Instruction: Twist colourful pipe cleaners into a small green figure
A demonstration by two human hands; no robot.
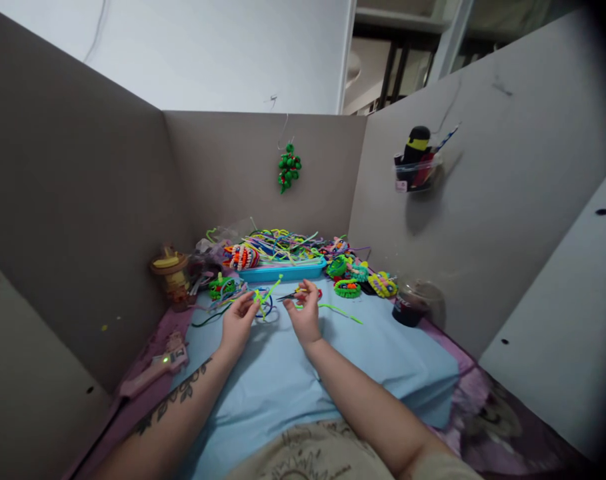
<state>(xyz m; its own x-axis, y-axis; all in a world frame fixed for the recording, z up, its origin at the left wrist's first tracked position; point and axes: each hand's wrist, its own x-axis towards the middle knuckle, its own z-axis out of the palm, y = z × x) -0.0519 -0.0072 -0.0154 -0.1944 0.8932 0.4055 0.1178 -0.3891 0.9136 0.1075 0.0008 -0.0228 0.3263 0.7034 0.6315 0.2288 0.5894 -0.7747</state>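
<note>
My left hand (240, 319) pinches a bent yellow-green pipe cleaner (273, 288) with one end pointing up to the right. Small scissors (286, 297) with dark blades and reddish handles are in my right hand (305, 313), its fingers curled round them. Their tips point left, a short gap from the pipe cleaner. Another lime-green pipe cleaner (341, 312) lies on the light blue cloth (363, 360) to the right of that hand. Blue and dark pipe cleaners (210, 319) lie on the cloth by my left hand.
A blue tray (283, 271) heaped with colourful pipe cleaners stands at the back. Finished fuzzy pieces (347, 288) sit right of it. A glue gun (157, 370) and a lidded cup (173, 273) are left; a dark cup (410, 303) stands right. Grey panels (483, 200) enclose the table.
</note>
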